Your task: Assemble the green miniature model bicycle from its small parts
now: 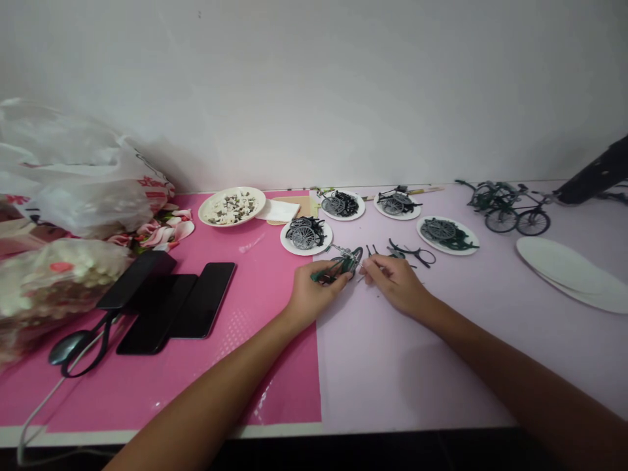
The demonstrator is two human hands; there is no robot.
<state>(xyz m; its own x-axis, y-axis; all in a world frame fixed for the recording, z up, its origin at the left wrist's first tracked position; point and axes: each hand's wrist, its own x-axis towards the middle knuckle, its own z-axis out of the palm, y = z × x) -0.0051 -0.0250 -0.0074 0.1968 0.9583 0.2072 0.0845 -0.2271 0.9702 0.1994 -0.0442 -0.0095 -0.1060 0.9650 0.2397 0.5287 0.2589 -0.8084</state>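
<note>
The forearms reach in over the pink sheet and the pale tabletop. Between the hands, just above the table, is a small green and grey bike. The left hand is clamped on its frame between thumb and fingers. The right hand has its fingertips drawn close together beside the wheel; whether they grip a tiny part, I cannot tell.

The main risk looks to be force: the pieces seem thin, so a hard squeeze from the left or a sideways push from the right could bend the frame, snap a spoke or pop the wheel off. If the left grip is too light, the bike could twist instead.

Loose parts lie just beyond the right hand, where a knuckle could scatter them. The small plate near the left hand is heaped with wheels and dark pieces; a knock to its rim could spill some. Anything tiny dropped would probably be easier to lose among dark scraps than on the pale tabletop.
</note>
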